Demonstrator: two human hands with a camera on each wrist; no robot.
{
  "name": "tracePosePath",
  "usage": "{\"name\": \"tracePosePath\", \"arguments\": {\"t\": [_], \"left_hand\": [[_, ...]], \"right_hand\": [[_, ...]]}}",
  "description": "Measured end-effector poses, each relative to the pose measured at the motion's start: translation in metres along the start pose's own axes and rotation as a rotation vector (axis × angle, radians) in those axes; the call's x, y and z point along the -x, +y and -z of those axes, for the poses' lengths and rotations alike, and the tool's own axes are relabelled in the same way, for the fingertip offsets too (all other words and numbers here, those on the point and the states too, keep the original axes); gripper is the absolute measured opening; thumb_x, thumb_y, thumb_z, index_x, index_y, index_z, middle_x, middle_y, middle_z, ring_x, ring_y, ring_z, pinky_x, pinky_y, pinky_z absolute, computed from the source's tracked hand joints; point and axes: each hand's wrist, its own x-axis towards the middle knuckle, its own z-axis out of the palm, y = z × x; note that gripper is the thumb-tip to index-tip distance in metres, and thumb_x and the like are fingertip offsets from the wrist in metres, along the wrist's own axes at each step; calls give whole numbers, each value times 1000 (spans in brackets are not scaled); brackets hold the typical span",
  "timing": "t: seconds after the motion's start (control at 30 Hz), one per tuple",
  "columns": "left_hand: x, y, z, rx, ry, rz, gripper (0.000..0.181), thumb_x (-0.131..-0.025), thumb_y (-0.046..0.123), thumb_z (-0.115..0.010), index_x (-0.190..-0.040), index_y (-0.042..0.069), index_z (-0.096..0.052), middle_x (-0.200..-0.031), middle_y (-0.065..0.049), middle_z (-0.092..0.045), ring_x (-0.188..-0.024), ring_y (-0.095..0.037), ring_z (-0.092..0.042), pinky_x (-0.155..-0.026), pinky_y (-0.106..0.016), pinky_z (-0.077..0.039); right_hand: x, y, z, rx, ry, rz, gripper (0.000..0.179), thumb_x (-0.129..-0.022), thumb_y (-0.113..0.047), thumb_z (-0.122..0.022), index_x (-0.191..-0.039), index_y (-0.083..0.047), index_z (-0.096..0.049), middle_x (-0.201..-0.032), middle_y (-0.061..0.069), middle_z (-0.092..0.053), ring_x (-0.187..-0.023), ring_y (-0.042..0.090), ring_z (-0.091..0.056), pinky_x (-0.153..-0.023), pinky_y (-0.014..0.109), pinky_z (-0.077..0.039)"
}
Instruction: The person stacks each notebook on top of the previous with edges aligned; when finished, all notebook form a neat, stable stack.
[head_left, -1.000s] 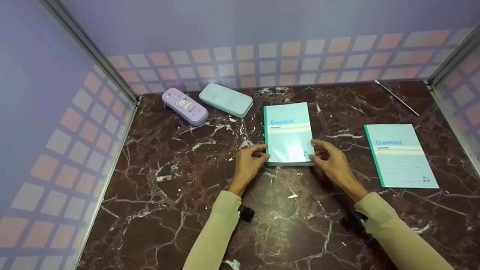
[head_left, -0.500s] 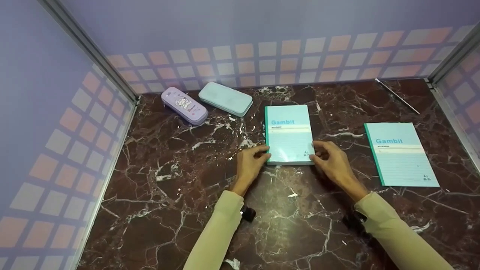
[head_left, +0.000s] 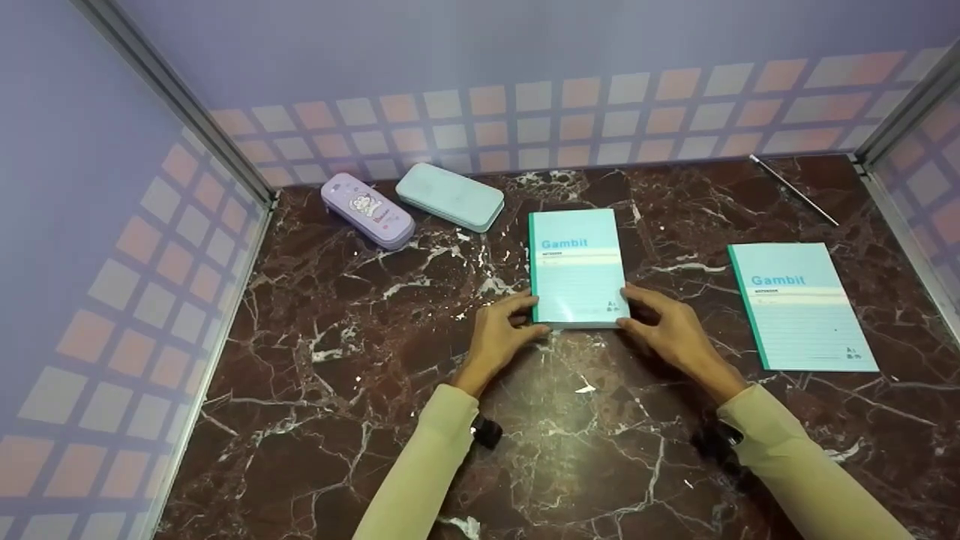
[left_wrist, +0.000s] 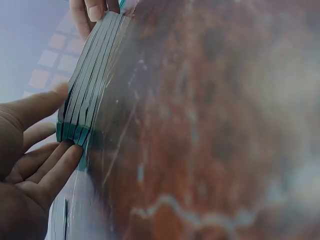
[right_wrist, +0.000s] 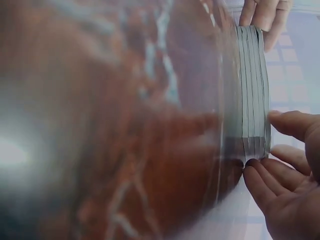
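A stack of several light blue Gambit notebooks with green spines lies mid-table, its page edges lined up in both wrist views. At its near left corner, my left hand touches the spine side with extended fingers, while the thumb reaches the near edge. My right hand is at the opposite near corner, with fingertips against the right side and the thumb near the corner. The undersides of the notebooks are hidden.
One more Gambit notebook lies to the right. Behind it is a thin pencil-like stick. A purple pencil case and a pale blue case sit at the back left. Panel walls bound the marble table.
The left thumb has moved from the spine side to the stack's near edge. Right fingers have slid slightly nearer. The stack's top looks slightly lower than a second ago.
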Motion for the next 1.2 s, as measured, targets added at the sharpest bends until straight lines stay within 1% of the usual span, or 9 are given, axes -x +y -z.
{"name": "tracePosePath", "arguments": {"t": [0.23, 0.47, 0.7, 0.77, 0.93, 1.0, 1.1, 1.17, 1.2], "left_hand": [[-1, 0, -1, -36, 1, -31, 42, -84, -8, -87, -124, -9, -74, -138, -22, -67, -116, -36, -72, -90, -25, -60], [-2, 0, -2, -36, 13, -51, 41, -83, -10, -86, -123, -10, -74, -136, -24, -66, -117, -37, -71, -89, -23, -59], [-2, 0, -2, -98, 11, -86, 39, -84, -10, -84, -122, -9, -74, -134, -23, -67, -116, -37, -71, -90, -25, -60], [-2, 0, -2, -116, 13, -91, 39, -84, -9, -84, -122, -8, -75, -133, -22, -68, -116, -37, -71, -91, -26, -60], [-1, 0, -3, -158, 21, -108, 39, -84, -6, -86, -122, -6, -76, -131, -20, -69, -117, -36, -71, -95, -30, -59], [-1, -1, -3, -169, 24, -118, 39, -85, -5, -86, -122, -6, -76, -131, -20, -69, -117, -36, -71, -95, -32, -59], [-1, -2, -4, -176, 23, -125, 39, -85, -5, -85, -122, -6, -75, -131, -21, -69, -118, -37, -70, -97, -34, -58], [-2, -2, -4, -176, 21, -122, 39, -85, -5, -85, -123, -6, -75, -132, -20, -69, -119, -37, -70, -98, -34, -58], [-1, -2, -4, -175, 21, -119, 39, -85, -5, -85, -123, -6, -75, -132, -20, -69, -119, -37, -70, -98, -34, -58]], "right_hand": [[1, 2, 3, 18, -52, -41, 55, -92, -5, -83, -144, -2, -64, -148, 16, -58, -133, 47, -56, -113, 57, -44], [1, 3, 4, 27, -66, -55, 56, -93, -7, -83, -145, -5, -63, -148, 14, -58, -130, 46, -59, -106, 55, -52], [1, 3, 5, 37, -71, -68, 55, -93, -8, -83, -145, -7, -63, -148, 11, -58, -126, 43, -64, -93, 50, -58], [1, 3, 5, 34, -70, -70, 55, -93, -8, -83, -145, -7, -63, -147, 11, -58, -127, 43, -63, -94, 50, -58], [1, 5, 5, 24, -67, -65, 54, -93, -9, -83, -144, -7, -64, -146, 11, -59, -131, 44, -58, -108, 54, -50], [2, 5, 5, 23, -66, -62, 53, -93, -8, -83, -143, -7, -65, -146, 11, -59, -130, 44, -59, -107, 52, -51], [2, 6, 5, 26, -62, -66, 53, -93, -8, -83, -143, -8, -65, -145, 10, -60, -122, 43, -66, -94, 39, -58], [2, 6, 5, 29, -61, -71, 53, -92, -8, -84, -143, -9, -65, -145, 10, -60, -111, 43, -71, -80, 34, -59], [2, 6, 5, 33, -61, -74, 54, -93, -8, -84, -143, -9, -66, -145, 10, -60, -110, 42, -71, -78, 33, -58]]}}
